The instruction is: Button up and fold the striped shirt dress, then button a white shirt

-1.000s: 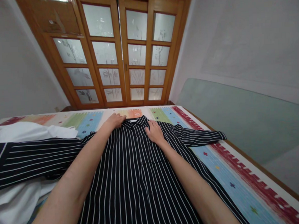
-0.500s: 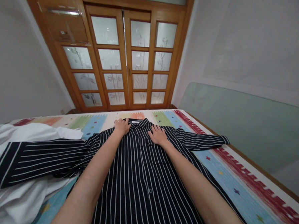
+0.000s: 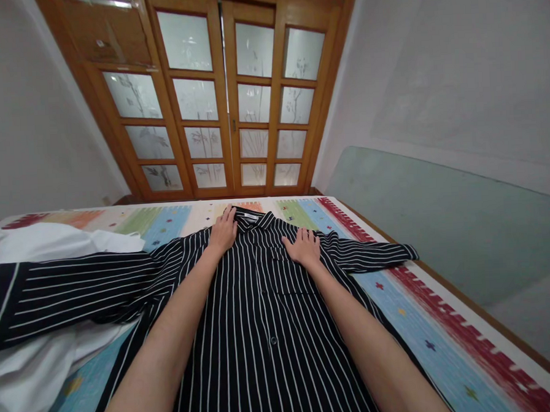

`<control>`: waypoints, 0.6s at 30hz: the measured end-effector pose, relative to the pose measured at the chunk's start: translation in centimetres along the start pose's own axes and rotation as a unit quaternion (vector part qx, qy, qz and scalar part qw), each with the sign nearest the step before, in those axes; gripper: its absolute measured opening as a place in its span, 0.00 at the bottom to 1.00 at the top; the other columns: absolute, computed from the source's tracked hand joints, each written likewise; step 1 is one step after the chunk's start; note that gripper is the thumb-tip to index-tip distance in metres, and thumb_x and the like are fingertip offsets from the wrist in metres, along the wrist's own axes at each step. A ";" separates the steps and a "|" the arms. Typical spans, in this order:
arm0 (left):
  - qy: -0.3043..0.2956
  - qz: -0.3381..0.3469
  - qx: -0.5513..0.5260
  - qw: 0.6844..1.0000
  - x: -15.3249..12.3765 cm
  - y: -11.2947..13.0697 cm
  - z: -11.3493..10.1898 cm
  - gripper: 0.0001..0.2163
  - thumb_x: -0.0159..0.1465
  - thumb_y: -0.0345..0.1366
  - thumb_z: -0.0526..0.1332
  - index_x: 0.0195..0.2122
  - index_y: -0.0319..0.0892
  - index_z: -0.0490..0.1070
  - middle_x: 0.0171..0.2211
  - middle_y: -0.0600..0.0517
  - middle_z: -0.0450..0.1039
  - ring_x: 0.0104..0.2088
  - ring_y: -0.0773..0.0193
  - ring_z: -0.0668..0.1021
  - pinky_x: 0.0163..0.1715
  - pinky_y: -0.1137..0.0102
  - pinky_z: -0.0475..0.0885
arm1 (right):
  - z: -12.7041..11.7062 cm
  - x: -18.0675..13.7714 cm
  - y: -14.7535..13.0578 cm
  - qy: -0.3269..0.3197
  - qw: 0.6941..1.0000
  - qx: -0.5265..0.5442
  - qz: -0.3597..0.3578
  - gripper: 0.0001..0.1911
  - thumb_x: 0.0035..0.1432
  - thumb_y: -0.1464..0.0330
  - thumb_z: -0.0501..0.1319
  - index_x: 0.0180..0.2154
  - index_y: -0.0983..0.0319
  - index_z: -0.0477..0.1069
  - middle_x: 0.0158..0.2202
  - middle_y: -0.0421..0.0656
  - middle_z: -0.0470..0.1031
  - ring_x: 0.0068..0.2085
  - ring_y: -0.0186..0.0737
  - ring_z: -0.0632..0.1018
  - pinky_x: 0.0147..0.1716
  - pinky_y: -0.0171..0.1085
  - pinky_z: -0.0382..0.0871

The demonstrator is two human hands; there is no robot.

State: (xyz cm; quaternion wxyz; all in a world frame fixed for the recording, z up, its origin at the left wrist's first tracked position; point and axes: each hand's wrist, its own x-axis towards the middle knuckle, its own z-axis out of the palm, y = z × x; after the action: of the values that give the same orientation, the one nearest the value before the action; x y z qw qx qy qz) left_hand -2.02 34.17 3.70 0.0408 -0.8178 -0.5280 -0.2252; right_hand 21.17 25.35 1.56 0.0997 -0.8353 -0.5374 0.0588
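Observation:
A black button-up shirt with thin white stripes (image 3: 244,318) lies front side up, its collar (image 3: 260,221) at the far end and both sleeves spread sideways. My left hand (image 3: 224,229) rests beside the collar on the left shoulder area, fingers stretched forward over the fabric edge. On the right chest, just above the pocket (image 3: 290,279), my right hand (image 3: 303,246) lies flat with the thumb apart from the fingers. Buttons (image 3: 273,341) run down the middle of the shirt. The lower hem is out of view.
Under the shirt is a colourful patterned sheet (image 3: 428,321) on a bed-like surface. White crumpled cloth (image 3: 43,365) lies at the left, partly under the long left sleeve. A pale green panel (image 3: 441,216) stands along the right edge. Wooden glazed doors (image 3: 227,110) stand beyond.
My right hand has slid right across the chest towards the shoulder. My left hand stays by the collar, its fingers straighter now. The view has shifted slightly.

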 end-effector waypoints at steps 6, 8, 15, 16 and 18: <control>-0.020 0.001 0.020 1.000 -1.8 -1.1 -0.8 0.25 0.68 0.34 0.43 0.66 0.38 0.51 0.69 0.44 0.48 0.67 0.54 0.56 0.64 0.58 0.55 | -0.1 0.1 -0.4 0.003 1.000 0.004 0.018 0.46 0.62 0.45 0.37 0.68 0.73 0.43 0.71 0.53 0.40 0.69 0.56 0.44 0.65 0.54 0.32; -0.076 -0.026 0.032 0.996 -2.5 -1.5 -0.8 0.24 0.69 0.37 0.43 0.64 0.36 0.56 0.67 0.41 0.54 0.66 0.53 0.58 0.63 0.57 0.56 | -0.2 0.1 -0.4 -0.003 1.000 0.002 0.020 0.46 0.62 0.45 0.37 0.68 0.73 0.43 0.71 0.53 0.39 0.69 0.56 0.43 0.65 0.54 0.32; -0.178 -0.086 0.053 0.979 -4.0 -2.2 -1.4 0.30 0.69 0.51 0.38 0.67 0.42 0.52 0.69 0.46 0.48 0.68 0.47 0.52 0.64 0.45 0.47 | -0.5 -0.5 -0.5 -0.009 0.999 0.003 0.037 0.47 0.62 0.45 0.37 0.68 0.76 0.41 0.71 0.57 0.38 0.69 0.63 0.41 0.64 0.56 0.31; -0.178 -0.096 0.053 0.978 -4.0 -2.1 -1.5 0.30 0.69 0.51 0.38 0.67 0.43 0.52 0.69 0.47 0.47 0.68 0.47 0.52 0.64 0.45 0.46 | -0.5 -0.6 -0.5 -0.006 0.999 0.005 0.049 0.48 0.62 0.45 0.37 0.68 0.77 0.41 0.70 0.58 0.38 0.69 0.65 0.41 0.64 0.57 0.31; -0.172 -0.108 0.054 0.978 -4.1 -1.8 -1.7 0.30 0.69 0.51 0.38 0.67 0.43 0.53 0.69 0.47 0.47 0.68 0.47 0.52 0.64 0.44 0.47 | -0.5 -0.9 -0.5 -0.001 0.998 0.004 0.067 0.49 0.62 0.44 0.38 0.68 0.78 0.41 0.70 0.61 0.37 0.68 0.69 0.41 0.64 0.58 0.31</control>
State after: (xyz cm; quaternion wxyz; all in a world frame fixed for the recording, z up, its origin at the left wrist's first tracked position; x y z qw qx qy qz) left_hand -5.52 31.01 3.24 -0.0311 -0.7790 -0.6238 -0.0553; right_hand 20.42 24.72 2.13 0.0982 -0.8692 -0.4799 0.0682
